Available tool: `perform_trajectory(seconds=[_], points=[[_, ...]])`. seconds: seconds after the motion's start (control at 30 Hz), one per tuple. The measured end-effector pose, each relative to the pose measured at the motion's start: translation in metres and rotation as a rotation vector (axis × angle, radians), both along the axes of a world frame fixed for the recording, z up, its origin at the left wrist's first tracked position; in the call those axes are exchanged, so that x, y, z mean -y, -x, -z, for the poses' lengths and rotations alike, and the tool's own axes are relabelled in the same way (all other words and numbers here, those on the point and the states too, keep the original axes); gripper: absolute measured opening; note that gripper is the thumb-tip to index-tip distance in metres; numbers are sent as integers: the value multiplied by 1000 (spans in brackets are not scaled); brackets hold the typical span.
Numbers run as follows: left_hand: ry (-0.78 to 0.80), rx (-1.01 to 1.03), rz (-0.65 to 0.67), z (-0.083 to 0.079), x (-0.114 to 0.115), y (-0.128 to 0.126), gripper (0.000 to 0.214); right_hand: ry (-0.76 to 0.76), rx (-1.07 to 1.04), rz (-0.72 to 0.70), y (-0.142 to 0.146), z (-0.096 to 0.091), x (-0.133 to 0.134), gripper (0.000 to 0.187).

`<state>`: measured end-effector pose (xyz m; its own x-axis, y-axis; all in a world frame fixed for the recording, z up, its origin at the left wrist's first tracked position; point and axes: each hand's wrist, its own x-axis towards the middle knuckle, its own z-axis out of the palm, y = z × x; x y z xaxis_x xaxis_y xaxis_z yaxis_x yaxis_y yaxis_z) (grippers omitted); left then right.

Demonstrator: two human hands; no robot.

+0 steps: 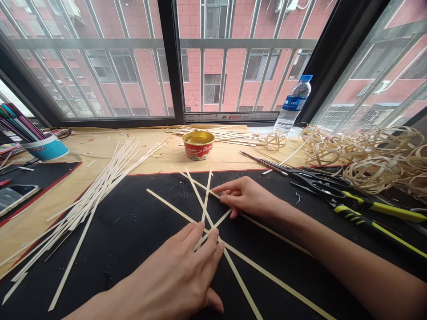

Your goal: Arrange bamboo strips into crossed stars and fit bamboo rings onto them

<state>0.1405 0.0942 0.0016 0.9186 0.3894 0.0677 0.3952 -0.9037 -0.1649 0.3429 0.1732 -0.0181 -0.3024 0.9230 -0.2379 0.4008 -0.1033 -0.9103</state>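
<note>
Left hand (182, 269), unclenched, presses crossed strips (204, 210); right hand (245, 198), at one o'clock, pinches another strip (276, 235); ten o'clock's bundle (96, 189) lies unused.

Bare forearms (333, 244), bare hands (180, 271), slim fingers (208, 249), short nails (216, 231)

The left hand (190, 262) hides part of where the strips (240, 281) cross, the right hand (248, 195) covers a stretch of strip, two more leave the bottom edge, phone (15, 198) and pens (23, 122) are cut off left, pliers (367, 226) right, and the bottle's (289, 116) smallest print is unreadable.
</note>
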Motion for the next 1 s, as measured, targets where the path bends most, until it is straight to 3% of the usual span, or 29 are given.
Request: perform_trajectory(seconds=[0.1, 0.23, 0.6, 0.8, 1.0], points=[[10, -18, 17, 1, 0, 0, 45, 51, -75, 34, -3, 0, -2, 19], [8, 3, 6, 2, -2, 0, 45, -12, -35, -15, -4, -1, -2, 10], [3, -23, 18, -3, -4, -1, 46, -59, 19, -30, -4, 1, -5, 23], [8, -22, -1, -4, -1, -1, 45, -246, 248, 14, 0, 7, -2, 29], [-5, -20, 23, 0, -2, 0, 45, -475, 434, -54, 4, 9, 1, 27]])
